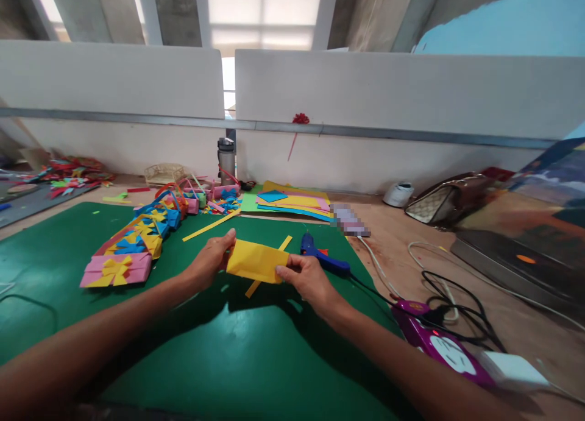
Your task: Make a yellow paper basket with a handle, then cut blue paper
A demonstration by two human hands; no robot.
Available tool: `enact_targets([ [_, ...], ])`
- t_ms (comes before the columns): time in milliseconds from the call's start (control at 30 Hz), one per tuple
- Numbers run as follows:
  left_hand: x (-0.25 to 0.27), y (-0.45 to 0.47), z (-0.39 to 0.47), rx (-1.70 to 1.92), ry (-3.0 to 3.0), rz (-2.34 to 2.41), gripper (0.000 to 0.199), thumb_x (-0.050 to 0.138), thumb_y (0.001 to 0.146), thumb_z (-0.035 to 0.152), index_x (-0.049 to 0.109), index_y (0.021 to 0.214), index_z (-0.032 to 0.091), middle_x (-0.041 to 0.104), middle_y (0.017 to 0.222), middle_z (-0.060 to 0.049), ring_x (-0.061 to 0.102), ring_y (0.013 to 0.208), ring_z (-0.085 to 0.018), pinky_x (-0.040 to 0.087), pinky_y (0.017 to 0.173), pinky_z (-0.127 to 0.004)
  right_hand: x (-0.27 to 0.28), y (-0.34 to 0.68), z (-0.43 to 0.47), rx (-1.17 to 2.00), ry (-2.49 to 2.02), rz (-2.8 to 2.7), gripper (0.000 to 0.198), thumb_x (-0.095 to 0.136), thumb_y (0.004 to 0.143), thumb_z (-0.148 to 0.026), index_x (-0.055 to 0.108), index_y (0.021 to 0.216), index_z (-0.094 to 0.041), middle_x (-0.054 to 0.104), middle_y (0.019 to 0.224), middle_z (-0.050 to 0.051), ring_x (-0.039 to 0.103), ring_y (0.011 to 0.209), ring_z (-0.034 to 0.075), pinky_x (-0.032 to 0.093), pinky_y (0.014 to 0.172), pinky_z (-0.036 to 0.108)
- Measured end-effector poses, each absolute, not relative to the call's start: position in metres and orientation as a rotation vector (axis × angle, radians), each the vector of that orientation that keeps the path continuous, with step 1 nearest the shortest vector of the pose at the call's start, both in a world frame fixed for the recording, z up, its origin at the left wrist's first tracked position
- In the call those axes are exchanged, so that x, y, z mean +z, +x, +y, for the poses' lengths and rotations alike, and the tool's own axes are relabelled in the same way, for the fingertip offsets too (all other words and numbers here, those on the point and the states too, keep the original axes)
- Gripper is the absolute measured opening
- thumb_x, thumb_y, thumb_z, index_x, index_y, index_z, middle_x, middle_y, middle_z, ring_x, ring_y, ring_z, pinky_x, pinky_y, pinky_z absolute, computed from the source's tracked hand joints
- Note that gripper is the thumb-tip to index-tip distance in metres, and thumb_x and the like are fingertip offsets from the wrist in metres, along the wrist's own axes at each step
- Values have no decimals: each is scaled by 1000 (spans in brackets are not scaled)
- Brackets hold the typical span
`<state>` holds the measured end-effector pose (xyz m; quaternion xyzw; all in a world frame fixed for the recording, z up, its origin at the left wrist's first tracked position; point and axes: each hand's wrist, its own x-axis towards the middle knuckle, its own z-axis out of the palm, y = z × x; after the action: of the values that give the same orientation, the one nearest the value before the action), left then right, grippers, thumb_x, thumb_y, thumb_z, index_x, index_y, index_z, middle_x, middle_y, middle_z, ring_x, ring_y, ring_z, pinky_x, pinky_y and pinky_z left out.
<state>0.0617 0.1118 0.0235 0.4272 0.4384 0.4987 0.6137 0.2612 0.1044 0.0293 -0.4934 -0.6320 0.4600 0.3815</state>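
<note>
Between my hands, a little above the green mat (pixel 256 360), is a small folded yellow paper box (pixel 256 261). My left hand (pixel 214 253) grips its left end, and my right hand (pixel 306 278) pinches its right end between thumb and fingers. Partly hidden behind the box, a yellow paper strip (pixel 286 244) lies slantwise on the mat. Just right of my right hand rests a blue glue gun (pixel 324 256). A row of small paper baskets with bows, the nearest a pink basket (pixel 121 270), stands to the left.
Stacked coloured paper (pixel 297 201) lies at the mat's back edge, beside a phone (pixel 350 220) on a white cable. A purple power strip (pixel 439 342) with tangled black cord sits at right. Further back stand a grey bottle (pixel 226 162) and a handbag (pixel 450 198).
</note>
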Motion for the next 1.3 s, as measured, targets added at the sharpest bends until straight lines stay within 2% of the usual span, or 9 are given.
enact_targets([
  [100,23,47,107,1226,1084,1156,39,59,71,47,61,88,11,64,84,-8,58,58,-13,41,44,-19,31,261,104,979,-1273,-1694,24,56,64,-30,44,48,-18,37,48,-6,32,46,7,25,44,21],
  [133,24,43,104,1250,1120,1222,37,62,70,44,61,88,12,64,82,-6,57,56,-11,38,41,-17,31,261,104,942,-1272,-1722,25,56,65,-30,42,47,-18,36,48,-6,31,47,7,24,44,21],
  [267,25,37,86,1203,1267,1391,19,68,63,29,65,72,12,55,51,2,44,42,-7,28,36,-15,27,258,100,869,-1253,-1819,25,54,68,-30,42,49,-18,38,51,-4,33,49,8,26,44,21],
  [367,25,40,76,1164,1255,1353,9,69,58,20,66,64,13,52,44,3,41,39,-7,27,37,-17,24,256,98,831,-1253,-1858,25,53,69,-30,43,50,-18,38,51,-4,34,49,9,27,44,21],
  [533,20,41,73,1139,1258,1296,8,71,54,14,67,61,13,60,53,-1,47,46,-9,34,44,-19,23,256,97,808,-1275,-1880,28,52,71,-28,38,49,-19,35,49,-6,32,47,8,25,44,21],
  [767,2,26,68,1083,1550,1401,8,66,59,19,61,53,15,53,50,2,44,48,-10,32,47,-19,16,253,88,704,-1189,-2095,16,54,70,-15,52,54,-17,49,57,-3,45,54,10,30,49,21],
  [867,-1,22,65,1080,1665,1414,11,63,61,19,61,51,16,52,53,1,46,53,-11,33,50,-20,14,251,85,622,-1169,-2200,15,54,71,-13,57,57,-17,50,57,-3,47,54,10,30,49,21],
  [1067,-4,20,65,1021,1828,1380,13,60,67,20,63,55,16,51,55,1,45,54,-11,33,52,-20,10,249,86,548,-1186,-2269,15,56,74,-14,59,60,-18,51,56,-3,47,53,11,30,49,21],
  [1300,-6,18,67,978,1851,1375,18,59,70,21,57,52,16,49,56,2,45,56,-12,33,55,-21,9,250,88,544,-1208,-2300,15,57,73,-12,57,59,-17,51,59,-2,49,56,11,31,52,21],
])
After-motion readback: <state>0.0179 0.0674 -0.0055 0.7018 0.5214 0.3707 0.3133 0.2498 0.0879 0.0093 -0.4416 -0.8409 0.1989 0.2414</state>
